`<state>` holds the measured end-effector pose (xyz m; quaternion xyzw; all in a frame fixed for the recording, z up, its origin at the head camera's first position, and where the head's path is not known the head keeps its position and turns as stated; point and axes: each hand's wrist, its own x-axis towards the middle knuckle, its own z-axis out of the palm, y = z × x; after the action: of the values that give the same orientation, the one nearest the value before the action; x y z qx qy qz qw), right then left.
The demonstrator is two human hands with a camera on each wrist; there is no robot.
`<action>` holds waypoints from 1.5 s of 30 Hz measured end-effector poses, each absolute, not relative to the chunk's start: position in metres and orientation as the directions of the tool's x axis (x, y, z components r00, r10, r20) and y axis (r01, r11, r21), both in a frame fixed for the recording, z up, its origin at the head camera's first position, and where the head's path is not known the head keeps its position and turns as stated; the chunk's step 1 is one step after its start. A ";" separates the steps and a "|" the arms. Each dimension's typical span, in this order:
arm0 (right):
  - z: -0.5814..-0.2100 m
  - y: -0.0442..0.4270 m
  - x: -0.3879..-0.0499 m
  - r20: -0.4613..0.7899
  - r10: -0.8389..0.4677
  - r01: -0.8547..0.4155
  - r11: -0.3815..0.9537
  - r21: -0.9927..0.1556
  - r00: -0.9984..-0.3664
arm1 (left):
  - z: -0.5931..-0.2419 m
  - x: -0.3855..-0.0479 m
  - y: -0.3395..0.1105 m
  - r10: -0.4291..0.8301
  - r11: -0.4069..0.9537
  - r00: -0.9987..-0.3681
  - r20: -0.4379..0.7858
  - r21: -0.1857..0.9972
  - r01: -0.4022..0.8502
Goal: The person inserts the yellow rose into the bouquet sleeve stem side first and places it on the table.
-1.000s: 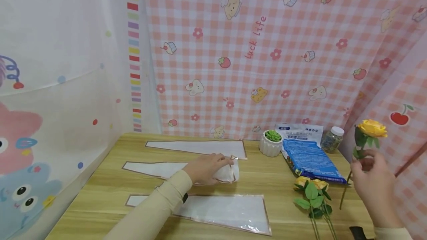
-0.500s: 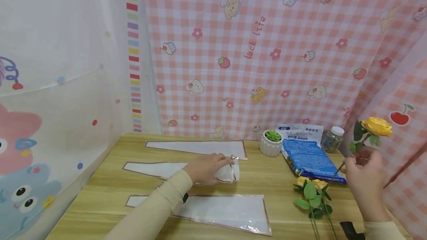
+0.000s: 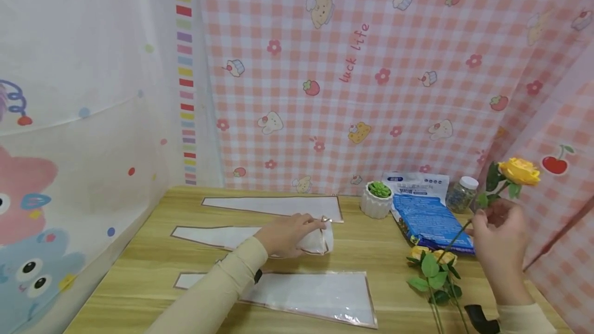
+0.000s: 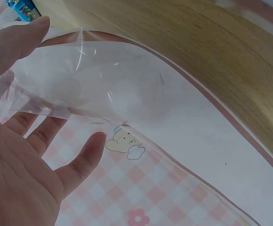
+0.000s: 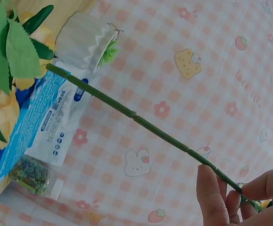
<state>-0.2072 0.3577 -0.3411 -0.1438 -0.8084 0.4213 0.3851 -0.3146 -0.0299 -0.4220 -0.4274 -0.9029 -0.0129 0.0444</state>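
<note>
My left hand [image 3: 285,236] grips the wide end of a white clear-fronted flower sleeve [image 3: 204,234] with a brown border. In the left wrist view the thumb lies on one side of that end and fingers on the other, with the clear film [image 4: 79,70] bulging. My right hand [image 3: 503,241] pinches an artificial yellow rose [image 3: 520,170] high on its stem, below the bloom. That green stem [image 5: 160,132] slants down and left, over more yellow roses [image 3: 431,269] lying on the table at the right.
Two more flat sleeves lie on the table [image 3: 139,272]: one sleeve [image 3: 287,205] behind, another sleeve [image 3: 320,295] in front. At the back right stand a potted succulent [image 3: 377,205], a blue-and-white bag [image 3: 431,220] and a white-lidded jar [image 3: 461,195]. Patterned cloth [image 3: 297,66] hangs behind.
My right hand has moved left with the rose, and its stem has tilted from nearly upright to slanting over the lying roses. The left hand keeps its place on the sleeve.
</note>
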 end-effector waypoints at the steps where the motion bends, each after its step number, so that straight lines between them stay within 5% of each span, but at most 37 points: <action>1: -0.341 0.356 -0.207 0.507 0.555 -0.105 0.601 -0.793 -0.659 | -0.422 -0.314 -0.030 0.771 0.633 -0.629 0.092 -0.011 0.774; 16: -0.348 0.332 -0.218 0.501 0.495 -0.272 0.465 -0.843 -0.710 | -0.422 -0.313 -0.028 0.777 0.627 -0.622 0.099 -0.025 0.779; 45: -0.355 0.287 -0.230 0.442 0.368 -0.305 0.374 -0.876 -0.818 | -0.428 -0.318 -0.021 0.787 0.616 -0.610 0.096 -0.051 0.786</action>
<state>-0.2301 0.2871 -0.3554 -0.0202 -0.7724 0.5590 0.3008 -0.3183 -0.0214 -0.4281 -0.4384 -0.8972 0.0016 0.0543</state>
